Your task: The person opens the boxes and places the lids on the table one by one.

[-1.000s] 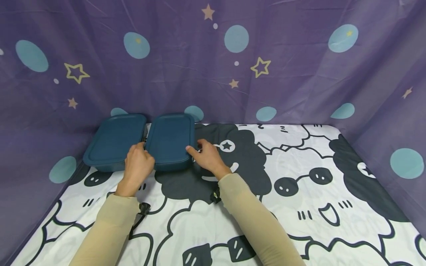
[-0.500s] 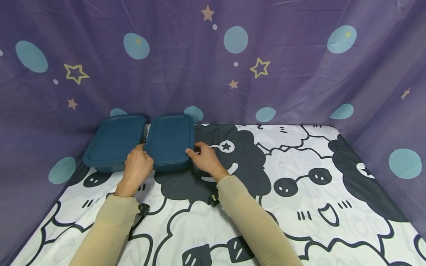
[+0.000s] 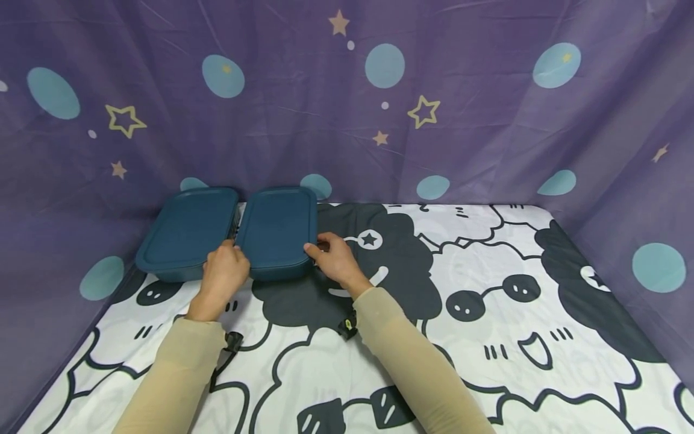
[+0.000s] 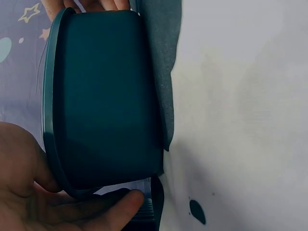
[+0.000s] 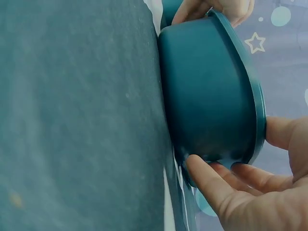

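1. Head view: a dark blue, rounded-rectangular plastic box with a lid (image 3: 276, 229) is seen at the back left of a white cloth printed with black cartoon figures (image 3: 488, 380). It is pinched at its near sides by the left hand (image 3: 225, 268) and the right hand (image 3: 336, 259). Just to its left, a second blue lidded box (image 3: 187, 229) is seen. Both are backed by a purple curtain with stars and blue dots (image 3: 303, 90). Below the right cuff, a yellow mark on a small black object (image 3: 347, 326) is too small to be read.
2. Left wrist view: the rim is gripped between thumb and fingers (image 4: 127, 207).
3. Right wrist view: the lid edge is pressed by the thumb (image 5: 279, 131), and the side is touched by the fingers (image 5: 209, 183).
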`<state>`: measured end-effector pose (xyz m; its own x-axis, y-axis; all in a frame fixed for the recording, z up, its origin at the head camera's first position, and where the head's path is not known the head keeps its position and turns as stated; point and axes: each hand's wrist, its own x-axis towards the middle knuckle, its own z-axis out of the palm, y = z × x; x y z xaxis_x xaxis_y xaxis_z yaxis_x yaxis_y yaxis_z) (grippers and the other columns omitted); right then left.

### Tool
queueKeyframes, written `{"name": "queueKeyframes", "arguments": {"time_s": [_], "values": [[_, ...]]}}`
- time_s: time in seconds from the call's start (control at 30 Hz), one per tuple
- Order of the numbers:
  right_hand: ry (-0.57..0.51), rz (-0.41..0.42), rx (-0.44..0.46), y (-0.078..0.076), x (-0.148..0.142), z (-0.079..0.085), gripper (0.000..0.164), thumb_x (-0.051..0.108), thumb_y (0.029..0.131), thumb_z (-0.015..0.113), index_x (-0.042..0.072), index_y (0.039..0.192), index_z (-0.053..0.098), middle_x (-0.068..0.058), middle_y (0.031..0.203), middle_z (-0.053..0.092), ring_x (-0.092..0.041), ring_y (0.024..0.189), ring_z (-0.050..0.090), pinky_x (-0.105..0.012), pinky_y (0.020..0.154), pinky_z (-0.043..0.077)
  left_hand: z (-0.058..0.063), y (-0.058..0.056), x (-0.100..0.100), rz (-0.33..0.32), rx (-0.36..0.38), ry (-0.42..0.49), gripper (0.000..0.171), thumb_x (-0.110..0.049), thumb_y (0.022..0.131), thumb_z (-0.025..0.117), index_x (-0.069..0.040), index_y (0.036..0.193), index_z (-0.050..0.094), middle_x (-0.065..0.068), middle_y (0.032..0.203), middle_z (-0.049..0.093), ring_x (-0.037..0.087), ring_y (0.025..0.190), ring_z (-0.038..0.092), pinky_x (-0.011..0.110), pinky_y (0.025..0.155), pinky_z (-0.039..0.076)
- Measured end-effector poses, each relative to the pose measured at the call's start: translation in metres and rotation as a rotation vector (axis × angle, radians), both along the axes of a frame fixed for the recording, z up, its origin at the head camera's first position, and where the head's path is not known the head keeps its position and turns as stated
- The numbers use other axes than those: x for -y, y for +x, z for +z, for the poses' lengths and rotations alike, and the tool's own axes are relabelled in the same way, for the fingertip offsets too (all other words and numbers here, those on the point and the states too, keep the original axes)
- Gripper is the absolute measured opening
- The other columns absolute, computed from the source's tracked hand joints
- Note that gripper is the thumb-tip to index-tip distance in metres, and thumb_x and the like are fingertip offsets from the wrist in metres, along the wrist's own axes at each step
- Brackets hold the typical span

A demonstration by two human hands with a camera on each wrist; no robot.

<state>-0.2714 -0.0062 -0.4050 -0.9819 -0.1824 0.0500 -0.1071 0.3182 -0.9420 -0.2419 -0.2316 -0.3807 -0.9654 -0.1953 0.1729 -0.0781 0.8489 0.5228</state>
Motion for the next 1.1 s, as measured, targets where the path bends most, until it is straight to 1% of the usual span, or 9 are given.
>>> {"name": "queueKeyframes", "arguments": {"time_s": [0.13,0.27,0.43,0.7,0.9,1.1], "values": [[-0.101,-0.005,0.047,0.0003,0.0027,-0.0002,0.049,0.027,0.092,0.064,-0.001,0.131,0.051,-0.011,0.105,0.06,-0.018,0.079,0.062,-0.028,0.07,0.054,0.0,0.0007,0.001,0.009,0.007,-0.003,0.045,-0.017,0.101,0.026,0.016,0.118,0.051,0.039,0.11,0.056,0.055,0.105,0.05,0.065,0.087,0.036],[-0.164,-0.014,0.07,-0.0001,0.0043,0.0,0.045,0.023,0.092,0.065,-0.003,0.127,0.053,-0.011,0.101,0.06,-0.017,0.08,0.062,-0.028,0.069,0.054,-0.0016,-0.0003,0.0021,0.006,0.022,0.008,0.046,-0.018,0.101,0.024,0.016,0.118,0.05,0.039,0.109,0.056,0.056,0.104,0.051,0.064,0.086,0.037],[-0.19,-0.03,0.084,0.0001,0.006,0.0001,0.039,0.02,0.092,0.065,-0.002,0.123,0.056,-0.011,0.099,0.059,-0.018,0.08,0.06,-0.03,0.071,0.054,-0.003,-0.0019,0.0033,0.004,0.04,0.016,0.048,-0.02,0.102,0.022,0.016,0.121,0.046,0.04,0.109,0.055,0.056,0.103,0.05,0.063,0.086,0.037],[-0.202,-0.059,0.093,0.001,0.0089,0.0003,0.042,0.02,0.092,0.066,-0.002,0.126,0.055,-0.012,0.106,0.059,-0.019,0.084,0.062,-0.03,0.073,0.054,-0.0022,-0.002,0.0049,-0.013,0.048,0.031,0.049,-0.022,0.102,0.021,0.016,0.124,0.043,0.04,0.11,0.054,0.056,0.102,0.05,0.063,0.085,0.038],[-0.22,-0.067,0.113,0.0014,0.0085,0.0002,0.044,0.02,0.092,0.066,-0.002,0.128,0.054,-0.012,0.108,0.058,-0.021,0.088,0.062,-0.031,0.075,0.054,-0.0014,-0.0012,0.0051,-0.015,0.074,0.044,0.05,-0.023,0.102,0.02,0.015,0.125,0.042,0.039,0.112,0.053,0.056,0.103,0.049,0.061,0.083,0.039],[-0.24,-0.077,0.12,0.0006,0.0088,-0.0013,0.043,0.018,0.091,0.066,-0.003,0.127,0.054,-0.012,0.106,0.058,-0.02,0.085,0.063,-0.03,0.074,0.055,-0.0012,-0.0013,0.0059,-0.017,0.079,0.042,0.049,-0.022,0.101,0.021,0.015,0.124,0.043,0.039,0.112,0.053,0.055,0.103,0.049,0.061,0.082,0.04]]}}
